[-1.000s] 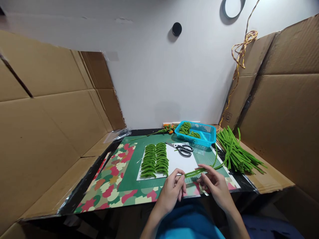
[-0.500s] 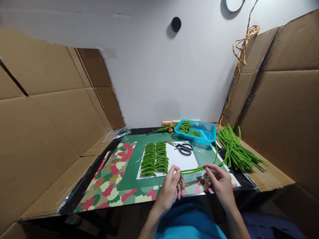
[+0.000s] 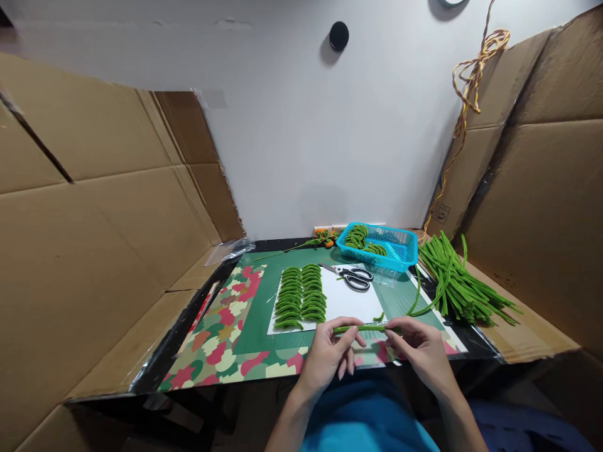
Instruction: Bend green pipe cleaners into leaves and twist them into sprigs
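A length of green pipe cleaner (image 3: 374, 328) is stretched level between my two hands, above the table's front edge. My left hand (image 3: 331, 351) pinches its left end between thumb and fingers. My right hand (image 3: 419, 348) grips the other end with thumb and forefinger. Whether it is one stem or two pressed together I cannot tell. A short bent green piece (image 3: 379, 317) lies just beyond the hands, by the paper's edge. On the white paper (image 3: 346, 304) are two columns of curved pipe cleaner bundles (image 3: 289, 298). Black-handled scissors (image 3: 354, 280) rest with blades slightly apart.
A blue basket (image 3: 407, 250) with several curved green pieces stands at the back right. Beside it lies a heap of long pipe cleaners (image 3: 464, 285). Orange flowers (image 3: 326, 237) lie at the back. Cardboard walls (image 3: 117, 251) flank the green mat (image 3: 257, 314).
My hands have closed in slightly on the pipe cleaner, which now looks like a single strand rather than two. A short bent piece now shows near the paper's edge. The view has shifted slightly.
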`<state>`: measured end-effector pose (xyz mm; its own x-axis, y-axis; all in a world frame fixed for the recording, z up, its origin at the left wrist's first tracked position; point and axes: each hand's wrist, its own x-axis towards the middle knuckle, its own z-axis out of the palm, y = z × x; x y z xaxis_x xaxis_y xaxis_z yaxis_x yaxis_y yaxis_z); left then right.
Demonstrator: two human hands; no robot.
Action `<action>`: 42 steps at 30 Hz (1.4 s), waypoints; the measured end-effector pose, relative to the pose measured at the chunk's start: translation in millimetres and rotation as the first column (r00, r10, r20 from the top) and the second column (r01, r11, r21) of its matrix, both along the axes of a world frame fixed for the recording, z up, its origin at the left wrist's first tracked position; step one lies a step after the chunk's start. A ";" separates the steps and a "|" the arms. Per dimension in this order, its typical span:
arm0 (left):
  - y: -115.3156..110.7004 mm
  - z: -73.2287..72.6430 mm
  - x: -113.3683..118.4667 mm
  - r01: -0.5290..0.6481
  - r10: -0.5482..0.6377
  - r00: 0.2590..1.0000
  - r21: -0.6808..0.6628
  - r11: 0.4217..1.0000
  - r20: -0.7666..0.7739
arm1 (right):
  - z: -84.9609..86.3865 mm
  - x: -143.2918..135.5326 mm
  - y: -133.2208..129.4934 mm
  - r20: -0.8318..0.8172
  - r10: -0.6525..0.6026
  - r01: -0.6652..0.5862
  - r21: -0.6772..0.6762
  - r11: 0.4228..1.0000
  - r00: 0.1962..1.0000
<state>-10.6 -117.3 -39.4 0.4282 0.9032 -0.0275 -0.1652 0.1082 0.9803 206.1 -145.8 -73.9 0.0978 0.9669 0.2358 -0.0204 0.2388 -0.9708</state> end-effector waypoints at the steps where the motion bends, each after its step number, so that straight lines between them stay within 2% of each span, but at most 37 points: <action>1: -0.3 -0.1 0.0 -0.001 0.001 1.000 -0.006 1.000 0.000 | 0.2 0.1 -0.1 -0.004 0.005 -0.005 -0.001 1.000 1.000; 6: -1.1 1.3 0.2 0.002 -0.002 1.000 -0.005 1.000 0.004 | 0.6 0.9 -1.1 -0.016 0.029 -0.029 0.013 1.000 0.999; 18: -0.9 -0.3 2.4 0.018 -0.019 1.000 -0.021 1.000 -0.016 | 4.5 4.7 -5.6 0.070 0.064 -0.068 0.052 0.996 0.995; 24: -0.1 1.6 2.7 0.019 -0.019 1.000 -0.026 0.999 -0.006 | 8.4 2.3 -6.7 0.032 0.107 -0.110 0.115 0.987 0.994; 27: -0.7 1.9 2.3 0.019 -0.020 1.000 -0.029 0.999 -0.019 | 9.9 0.5 -4.4 0.117 0.035 -0.062 0.233 0.970 0.992; 31: -0.4 2.8 2.3 0.016 -0.017 1.000 -0.023 1.000 -0.022 | 9.9 -2.9 -1.4 0.270 -0.111 -0.007 0.402 0.916 0.957; 37: -1.8 4.8 2.9 0.002 -0.002 1.000 -0.015 1.000 -0.017 | 9.7 -10.1 -2.2 0.345 -0.234 0.038 0.490 0.871 0.909; 42: -2.8 2.9 2.5 0.001 -0.001 1.000 -0.003 1.000 -0.005 | 12.8 -12.4 -3.2 0.367 -0.253 0.036 0.504 0.863 0.895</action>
<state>-8.1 -120.1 -36.5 0.4289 0.9028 -0.0326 -0.1600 0.1114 0.9808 193.6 -149.0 -61.2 0.0180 0.7062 0.7078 0.4218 0.6365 -0.6457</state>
